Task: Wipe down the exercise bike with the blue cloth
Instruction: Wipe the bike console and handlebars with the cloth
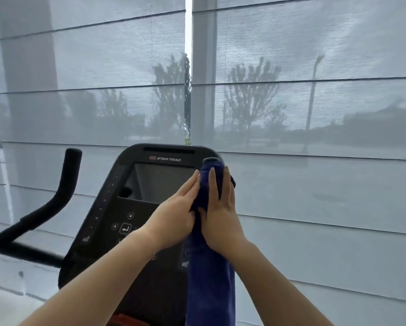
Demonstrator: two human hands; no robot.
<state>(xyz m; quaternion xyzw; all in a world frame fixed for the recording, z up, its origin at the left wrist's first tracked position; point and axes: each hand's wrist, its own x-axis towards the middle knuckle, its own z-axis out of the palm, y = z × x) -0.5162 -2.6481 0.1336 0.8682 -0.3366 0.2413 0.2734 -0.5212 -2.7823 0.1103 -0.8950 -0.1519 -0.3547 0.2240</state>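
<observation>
The exercise bike's black console [136, 198] with a dark screen and buttons stands in the lower middle. A dark blue cloth [210, 274] is wrapped over the bike's right handlebar, whose rounded tip [210, 159] peeks out on top; the cloth hangs down below my hands. My left hand [177, 211] presses flat against the cloth's left side. My right hand [222, 208] lies against its right side, fingers pointing up. The cloth is squeezed between both palms. The handlebar under the cloth is hidden.
The bike's left handlebar [65, 182] rises at the left, black and curved. Behind the bike hang translucent grey window blinds [314, 114] across the whole view, with trees and a street lamp showing through them.
</observation>
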